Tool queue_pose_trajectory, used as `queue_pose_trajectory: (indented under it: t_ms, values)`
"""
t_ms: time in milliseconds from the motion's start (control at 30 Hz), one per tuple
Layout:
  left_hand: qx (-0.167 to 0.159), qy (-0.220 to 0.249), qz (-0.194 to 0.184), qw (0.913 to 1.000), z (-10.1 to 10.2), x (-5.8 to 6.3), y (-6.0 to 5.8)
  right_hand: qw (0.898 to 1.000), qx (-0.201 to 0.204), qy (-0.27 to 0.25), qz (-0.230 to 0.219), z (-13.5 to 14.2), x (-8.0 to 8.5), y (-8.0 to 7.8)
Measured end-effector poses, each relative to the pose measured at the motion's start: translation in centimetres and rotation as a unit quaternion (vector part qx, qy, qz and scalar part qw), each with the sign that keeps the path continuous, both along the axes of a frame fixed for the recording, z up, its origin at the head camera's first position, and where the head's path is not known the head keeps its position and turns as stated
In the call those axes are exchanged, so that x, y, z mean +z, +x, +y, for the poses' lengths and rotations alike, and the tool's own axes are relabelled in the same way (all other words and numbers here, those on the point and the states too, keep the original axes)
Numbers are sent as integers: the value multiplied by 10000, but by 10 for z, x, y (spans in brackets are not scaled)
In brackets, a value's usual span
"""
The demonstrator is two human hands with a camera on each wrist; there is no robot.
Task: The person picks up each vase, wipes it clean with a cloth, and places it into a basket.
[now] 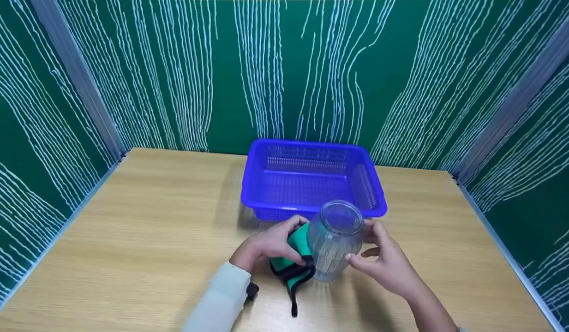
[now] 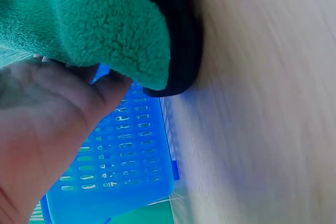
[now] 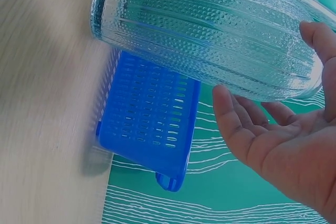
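Observation:
My left hand [image 1: 275,240] holds a green fleecy cloth [image 1: 300,240] with black edging between thumb and fingers. One black strip of the edging dangles toward the table's front. In the left wrist view the cloth's fuzzy face [image 2: 113,30] fills the top, above the hand [image 2: 47,108]. Against the cloth's right side stands a clear ribbed glass jar [image 1: 332,249], its round mouth facing up. My right hand [image 1: 386,263] grips the jar from the right, thumb in front and fingers behind. The right wrist view shows the jar's dimpled wall [image 3: 210,35] beside the curved fingers [image 3: 231,116].
Behind the hands, a purple-blue perforated plastic basket [image 1: 247,189] stands on the wooden table [image 1: 173,207]. Green panels [image 1: 302,69] with white wavy lines enclose the table at the back and sides, joined by grey corner posts [image 1: 81,78].

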State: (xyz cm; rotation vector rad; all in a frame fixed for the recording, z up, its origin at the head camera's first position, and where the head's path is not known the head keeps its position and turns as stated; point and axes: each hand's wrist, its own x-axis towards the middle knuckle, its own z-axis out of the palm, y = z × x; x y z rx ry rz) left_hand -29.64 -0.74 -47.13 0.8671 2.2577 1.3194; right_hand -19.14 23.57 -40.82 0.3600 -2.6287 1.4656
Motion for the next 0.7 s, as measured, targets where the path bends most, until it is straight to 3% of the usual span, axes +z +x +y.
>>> queue_pose_trajectory:
  t_ms: [133, 267, 367, 533, 700]
  values:
    - [-41, 666, -427, 9969, -2, 5, 0, 9999, 84, 44, 126, 4, -6, -4]
    - [-201, 1363, -623, 9885, -4, 21, 6, 9997, 102, -11, 213, 5, -7, -5]
    - [-274, 1691, -513, 9839, -4, 32, 12, 9998, 67, -46, 185, 4, -7, -5]
    - [-179, 1967, -218, 9801, -2, 36, 15, 9999, 97, -19, 126, 5, -7, -5]
    - [-103, 2294, -162, 9732, 1, 43, 19, 9998, 87, 28, 162, 4, -4, -4]
